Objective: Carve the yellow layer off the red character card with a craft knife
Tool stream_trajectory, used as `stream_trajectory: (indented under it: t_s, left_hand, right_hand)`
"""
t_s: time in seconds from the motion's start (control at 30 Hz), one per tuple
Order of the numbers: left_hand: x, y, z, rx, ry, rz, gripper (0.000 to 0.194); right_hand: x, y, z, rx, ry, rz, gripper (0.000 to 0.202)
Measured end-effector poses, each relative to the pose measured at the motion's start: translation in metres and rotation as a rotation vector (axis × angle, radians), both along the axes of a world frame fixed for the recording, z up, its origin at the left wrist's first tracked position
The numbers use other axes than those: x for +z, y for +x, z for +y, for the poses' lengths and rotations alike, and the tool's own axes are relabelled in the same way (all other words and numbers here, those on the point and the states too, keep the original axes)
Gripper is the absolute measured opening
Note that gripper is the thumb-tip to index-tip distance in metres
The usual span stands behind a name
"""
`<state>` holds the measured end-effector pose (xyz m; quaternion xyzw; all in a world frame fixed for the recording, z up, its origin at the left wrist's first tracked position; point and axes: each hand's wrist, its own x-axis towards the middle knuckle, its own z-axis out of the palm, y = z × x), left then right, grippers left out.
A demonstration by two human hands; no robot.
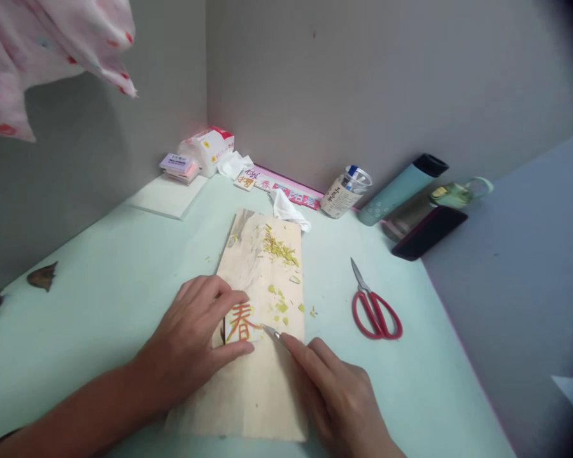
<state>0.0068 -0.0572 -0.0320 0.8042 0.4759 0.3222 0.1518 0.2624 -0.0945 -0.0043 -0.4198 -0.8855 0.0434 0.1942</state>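
A small square piece (pixel 242 323) with an orange-red character and yellow patches lies on a wooden board (pixel 267 394). My left hand (pixel 195 331) grips it, thumb at its lower edge and index finger at its upper edge. My right hand (pixel 337 388) is closed around a slim craft knife (pixel 273 333), index finger stretched along it. The blade tip is at the right edge of the piece, by the end of a stroke. Yellow-green shavings (pixel 279 248) are scattered on the board, above and to the right of the piece.
Red-handled scissors (pixel 376 313) lie right of the board. Behind stand a cup (pixel 345 192), a teal bottle (pixel 401 189), a green bottle and a dark phone (pixel 430 233). Tissues (pixel 210 147), coloured character strips and a white pad (pixel 169 196) sit at the back; dried leaves (pixel 42 277) lie left.
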Motion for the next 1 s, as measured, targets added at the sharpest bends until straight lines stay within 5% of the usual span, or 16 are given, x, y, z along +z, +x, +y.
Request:
stream_trajectory:
  t_s: [1.0]
  left_hand:
    - [-0.0032,-0.0021,0.0011,-0.024,-0.004,-0.011,0.047]
  right_hand:
    - [0.0087,0.0014,0.0034,0.062,-0.113,0.104,0.039]
